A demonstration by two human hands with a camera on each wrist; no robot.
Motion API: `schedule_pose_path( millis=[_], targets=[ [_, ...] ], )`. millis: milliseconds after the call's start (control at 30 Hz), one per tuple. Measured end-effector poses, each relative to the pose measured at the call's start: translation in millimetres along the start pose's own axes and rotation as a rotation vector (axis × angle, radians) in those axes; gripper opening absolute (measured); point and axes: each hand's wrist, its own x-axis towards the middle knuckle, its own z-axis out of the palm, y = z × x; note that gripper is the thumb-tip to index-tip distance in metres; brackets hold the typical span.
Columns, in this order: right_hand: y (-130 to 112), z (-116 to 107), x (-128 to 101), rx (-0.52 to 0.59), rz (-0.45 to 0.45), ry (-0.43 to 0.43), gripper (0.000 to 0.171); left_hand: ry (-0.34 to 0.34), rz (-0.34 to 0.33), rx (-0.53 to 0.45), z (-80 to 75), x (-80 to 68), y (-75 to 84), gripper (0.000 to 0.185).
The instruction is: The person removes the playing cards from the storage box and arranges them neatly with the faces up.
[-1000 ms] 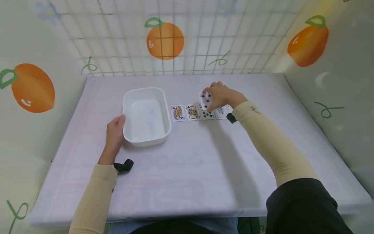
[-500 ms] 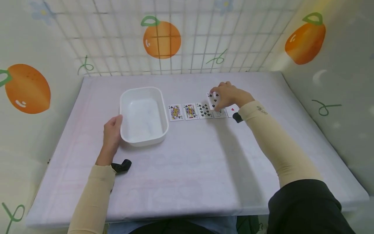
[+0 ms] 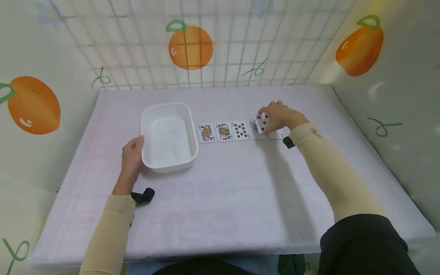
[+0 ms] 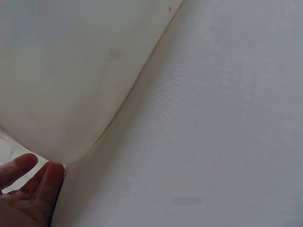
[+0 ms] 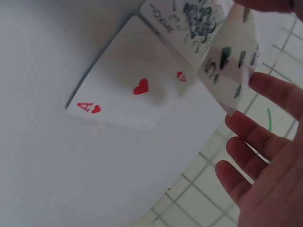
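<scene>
In the head view my left hand holds the left side of a white plastic tub, thumb at the rim. The left wrist view shows the fingertips against the tub's wall. My right hand pinches a five of spades tilted above the row of cards. Just beneath it lie a joker and an ace of hearts, the ace partly covered by the hand in the head view. The right hand's lower fingers are spread, off the card.
Left of the joker, face-up cards continue the row: a spade number card, then two court cards, one in the middle and one beside the tub. A white cloth covers the table. A wire grid stands behind.
My right hand has moved right along the row with the five of spades, from over the spade number card to over the joker and ace, and lower. The left hand stays at the tub.
</scene>
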Motion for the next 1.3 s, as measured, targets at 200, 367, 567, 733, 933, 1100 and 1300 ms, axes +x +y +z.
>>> schedule_pose_path(
  millis=[200, 367, 567, 733, 933, 1100, 1300],
  targets=[
    [11.3, 4.1, -4.1, 0.004, 0.022, 0.012, 0.082, -0.002, 0.023, -0.001, 1.0, -0.5, -1.0, 0.069],
    [19.2, 6.0, -7.2, 0.012, 0.049, 0.003, 0.081, -0.001, 0.031, 0.005, 0.6, -1.3, -0.7, 0.069],
    [30.1, 8.7, -10.6, 0.016, 0.055, 0.006, 0.081, 0.008, 0.022, 0.007, 1.8, -2.0, 0.3, 0.068],
    [39.1, 8.6, -14.9, 0.02, 0.055, 0.005, 0.081, 0.011, 0.025, 0.001, 1.2, -2.1, 1.2, 0.067],
    [48.0, 9.3, -18.0, 0.046, 0.082, -0.001, 0.081, 0.005, 0.029, 0.0, 0.2, -1.2, 0.4, 0.067],
    [54.2, 12.6, -20.2, 0.058, 0.092, -0.002, 0.082, 0.009, 0.017, 0.01, 0.0, -0.9, 0.7, 0.068],
    [62.6, 14.5, -23.7, 0.054, 0.11, -0.013, 0.083, 0.004, 0.002, 0.015, 0.0, -1.0, 1.1, 0.069]
  ],
)
